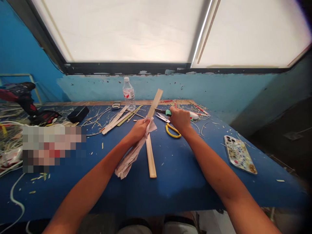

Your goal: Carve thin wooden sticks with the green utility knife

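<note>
My left hand [139, 131] is closed around a pale wooden strip [155, 102], with a crumpled pinkish cloth or paper [130, 157] between palm and strip, its loose end trailing towards me. Below the hand another length of pale strip [151, 159] reaches down to the table; the grip hides whether it is the same piece. In my right hand [180, 119] is a knife [168, 112] with a green and black handle. Its dark blade points left and meets or nearly meets the strip's right edge. Yellow-handled scissors [173, 131] lie just under my right hand.
Several strips [117, 120] lie left of my hands, near a plastic bottle [129, 94]. Further left are a black box [78, 113], a power drill [24, 100] and a blurred patch. A phone [240, 154] rests at right. Shavings and cords litter the blue table [185, 182].
</note>
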The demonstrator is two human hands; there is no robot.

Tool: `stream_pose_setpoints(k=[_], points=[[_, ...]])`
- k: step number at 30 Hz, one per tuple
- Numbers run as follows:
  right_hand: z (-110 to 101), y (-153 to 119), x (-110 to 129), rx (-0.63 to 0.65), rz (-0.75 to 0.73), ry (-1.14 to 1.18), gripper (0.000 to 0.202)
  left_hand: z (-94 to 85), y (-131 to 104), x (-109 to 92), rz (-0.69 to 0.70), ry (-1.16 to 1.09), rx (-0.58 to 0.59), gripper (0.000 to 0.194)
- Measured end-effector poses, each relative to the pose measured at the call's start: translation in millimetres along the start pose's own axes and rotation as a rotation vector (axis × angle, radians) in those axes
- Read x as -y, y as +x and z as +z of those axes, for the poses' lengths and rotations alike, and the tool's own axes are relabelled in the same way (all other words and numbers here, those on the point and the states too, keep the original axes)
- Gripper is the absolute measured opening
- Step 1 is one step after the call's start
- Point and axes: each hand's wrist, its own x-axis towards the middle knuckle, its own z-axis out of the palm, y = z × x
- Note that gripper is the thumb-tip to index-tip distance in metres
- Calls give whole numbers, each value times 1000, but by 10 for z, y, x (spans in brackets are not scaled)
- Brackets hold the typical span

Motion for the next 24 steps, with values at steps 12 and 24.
stream_pose_setpoints(k=[12,24], points=[[161,222,-699,-32,366,119,29,195,-68,-21,-238,-185,114,38],[81,59,-2,108,-24,35,22,90,-65,-74,-221,-261,49,38]])
